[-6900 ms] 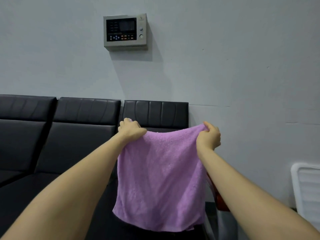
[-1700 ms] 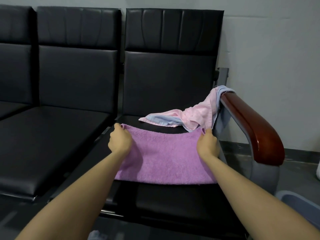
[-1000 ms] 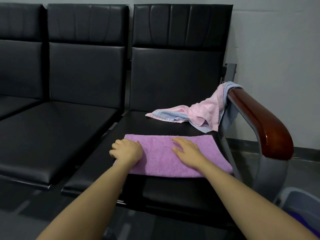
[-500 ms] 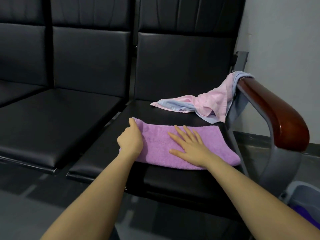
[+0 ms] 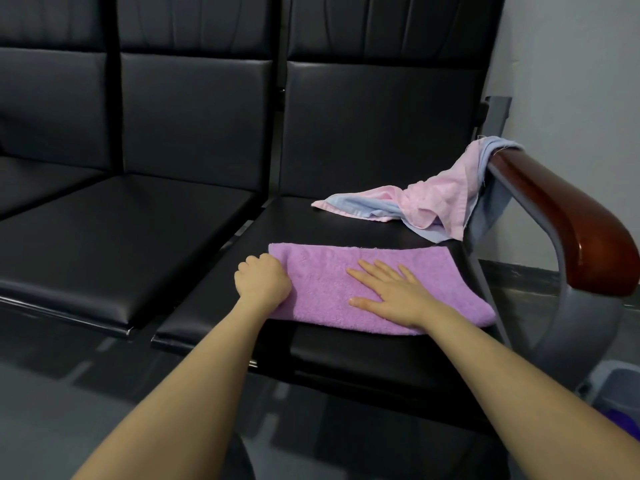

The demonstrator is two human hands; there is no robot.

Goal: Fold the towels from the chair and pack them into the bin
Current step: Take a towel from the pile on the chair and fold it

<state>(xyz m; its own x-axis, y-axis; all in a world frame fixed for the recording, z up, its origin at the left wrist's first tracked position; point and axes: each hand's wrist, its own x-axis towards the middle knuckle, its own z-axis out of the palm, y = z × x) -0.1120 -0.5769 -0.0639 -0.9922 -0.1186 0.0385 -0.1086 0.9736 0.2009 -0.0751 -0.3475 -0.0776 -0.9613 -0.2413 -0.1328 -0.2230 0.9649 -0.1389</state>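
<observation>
Purple towel [image 5: 322, 282] lies folded on black chair seat [image 5: 346, 223] (grey wall [image 5: 571, 64] behind).

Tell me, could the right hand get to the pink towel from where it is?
Probably yes: the right hand lies flat on the purple towel, and only bare seat separates it from the pink towel.

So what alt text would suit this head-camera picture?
A person's right hand presses flat on a folded purple towel on a black chair seat, while the left hand grips its left end. Pink and blue towels drape off the armrest.
</observation>
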